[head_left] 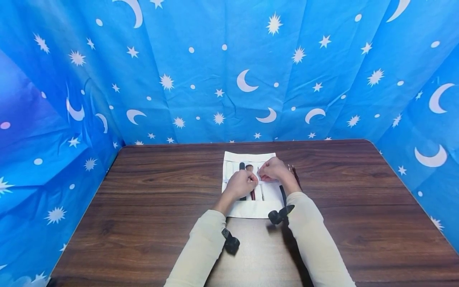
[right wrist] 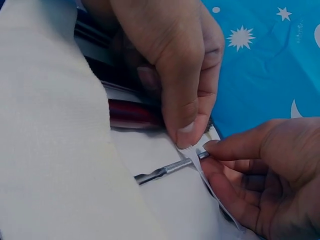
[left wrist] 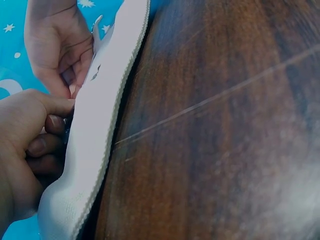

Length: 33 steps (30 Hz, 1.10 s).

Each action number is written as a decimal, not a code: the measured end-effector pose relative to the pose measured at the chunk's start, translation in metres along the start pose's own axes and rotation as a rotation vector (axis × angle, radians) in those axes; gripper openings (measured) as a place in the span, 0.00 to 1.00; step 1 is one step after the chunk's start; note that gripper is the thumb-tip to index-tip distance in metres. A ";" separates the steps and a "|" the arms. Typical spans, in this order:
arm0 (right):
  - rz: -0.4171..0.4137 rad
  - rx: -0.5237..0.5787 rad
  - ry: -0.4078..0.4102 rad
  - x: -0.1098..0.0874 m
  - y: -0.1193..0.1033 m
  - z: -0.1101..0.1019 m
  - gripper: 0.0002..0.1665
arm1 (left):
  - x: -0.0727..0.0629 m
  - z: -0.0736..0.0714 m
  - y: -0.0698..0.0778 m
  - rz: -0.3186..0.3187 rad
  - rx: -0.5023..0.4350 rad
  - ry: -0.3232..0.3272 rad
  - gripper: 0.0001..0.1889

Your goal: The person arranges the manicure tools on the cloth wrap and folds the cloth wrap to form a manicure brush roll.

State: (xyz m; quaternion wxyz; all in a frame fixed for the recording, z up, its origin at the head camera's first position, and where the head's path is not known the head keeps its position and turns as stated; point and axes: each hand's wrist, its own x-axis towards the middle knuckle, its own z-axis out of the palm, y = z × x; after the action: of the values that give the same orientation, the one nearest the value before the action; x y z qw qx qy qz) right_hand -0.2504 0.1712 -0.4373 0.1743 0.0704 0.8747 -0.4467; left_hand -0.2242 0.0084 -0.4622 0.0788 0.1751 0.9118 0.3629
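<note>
A white fabric tool pouch [head_left: 247,209] lies unfolded on the table, with both hands over it. My left hand [head_left: 241,184] pinches a thin white elastic band [right wrist: 199,167] between thumb and finger. With thumb and fingertips, my right hand [head_left: 274,169] pinches the end of a slim metal tool [right wrist: 172,166], which passes under that band. The tool's other end goes behind the pouch's lower flap [right wrist: 55,125]. Left of it sit a brush with a dark red handle [right wrist: 135,114] and a black-handled item [head_left: 242,165], partly hidden by my left hand.
Several thin dark tools [head_left: 295,175] lie on the wooden table [head_left: 161,191] just beyond my right wrist. A blue curtain [head_left: 208,63] with moons and stars hangs behind and at both sides. Black wrist cameras [head_left: 232,244] hang under the sleeves.
</note>
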 end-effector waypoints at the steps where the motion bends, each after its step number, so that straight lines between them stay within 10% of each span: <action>1: 0.003 -0.007 0.003 0.000 -0.001 0.000 0.08 | 0.000 0.000 0.000 -0.001 0.005 0.003 0.07; 33: -0.066 -0.011 0.025 -0.007 0.002 -0.003 0.10 | 0.001 0.001 -0.001 -0.017 0.026 -0.002 0.07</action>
State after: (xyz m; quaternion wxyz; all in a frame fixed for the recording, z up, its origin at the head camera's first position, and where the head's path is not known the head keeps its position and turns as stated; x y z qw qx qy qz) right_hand -0.2444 0.1748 -0.4347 0.1488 0.0463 0.8811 -0.4465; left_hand -0.2255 0.0087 -0.4640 0.0804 0.1688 0.9179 0.3500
